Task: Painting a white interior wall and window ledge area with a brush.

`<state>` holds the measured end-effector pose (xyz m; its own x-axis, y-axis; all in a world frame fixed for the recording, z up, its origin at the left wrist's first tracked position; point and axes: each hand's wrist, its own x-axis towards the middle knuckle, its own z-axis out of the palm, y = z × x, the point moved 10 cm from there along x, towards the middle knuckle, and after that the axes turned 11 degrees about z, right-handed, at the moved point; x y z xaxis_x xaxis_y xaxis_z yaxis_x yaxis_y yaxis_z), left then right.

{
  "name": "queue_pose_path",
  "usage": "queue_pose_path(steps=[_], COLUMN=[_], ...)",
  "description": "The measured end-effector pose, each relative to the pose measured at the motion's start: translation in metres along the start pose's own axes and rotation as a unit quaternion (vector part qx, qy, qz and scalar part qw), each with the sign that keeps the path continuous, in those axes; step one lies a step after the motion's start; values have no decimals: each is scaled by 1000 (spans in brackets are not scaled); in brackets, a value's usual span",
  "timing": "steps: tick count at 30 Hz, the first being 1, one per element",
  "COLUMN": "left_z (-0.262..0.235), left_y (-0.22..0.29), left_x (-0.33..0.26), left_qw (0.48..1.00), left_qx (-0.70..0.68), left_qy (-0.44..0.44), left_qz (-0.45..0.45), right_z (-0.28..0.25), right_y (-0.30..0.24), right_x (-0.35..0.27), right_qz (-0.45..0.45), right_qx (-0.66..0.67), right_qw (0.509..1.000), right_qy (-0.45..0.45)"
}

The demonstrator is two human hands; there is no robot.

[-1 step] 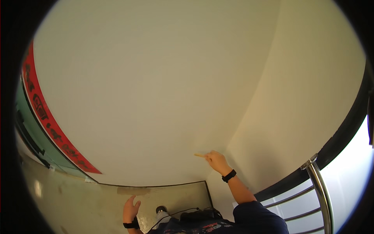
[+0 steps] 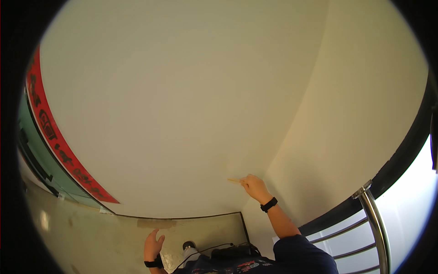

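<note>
My right hand (image 2: 254, 186) is raised against the cream wall (image 2: 182, 100), close to the inner corner. Its fingers are closed on a thin, pale, stick-like tool (image 2: 234, 180) whose tip points left and touches the wall. A black band sits on that wrist. My left hand (image 2: 153, 246) hangs low by the floor with fingers apart and nothing in it, also wearing a black wristband.
A red strip with black marks (image 2: 54, 137) runs along a green frame at the left. A metal handrail (image 2: 374, 219) stands at the right. On the grey floor lie a strip of tape (image 2: 156, 223) and a small capped container (image 2: 189, 247) beside a black cable.
</note>
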<state>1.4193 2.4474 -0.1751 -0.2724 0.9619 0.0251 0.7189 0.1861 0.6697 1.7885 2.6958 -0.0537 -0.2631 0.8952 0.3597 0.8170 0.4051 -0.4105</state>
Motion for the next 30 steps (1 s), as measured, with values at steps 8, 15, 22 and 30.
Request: queue_pose_path(steps=[8,15,22,30], left_z=[-8,-4,-9,-36], left_y=[7,3,-2,-22], left_x=[-7,-9,-19,-15], left_qw=[999,999,999,998], left_qx=[-29,-21,-30,-21], left_qy=[7,22,38,51], left_qz=[-16,-8,8,-15], right_z=[-120,-228,-270,-233], right_y=[-51,-72,-37,-21], right_x=[55,56,16,39], right_qz=[-58,-58,-20,140], right_qx=[45,88,142,211], right_qw=[992,962,849,871], right_qy=[100,251,508,421])
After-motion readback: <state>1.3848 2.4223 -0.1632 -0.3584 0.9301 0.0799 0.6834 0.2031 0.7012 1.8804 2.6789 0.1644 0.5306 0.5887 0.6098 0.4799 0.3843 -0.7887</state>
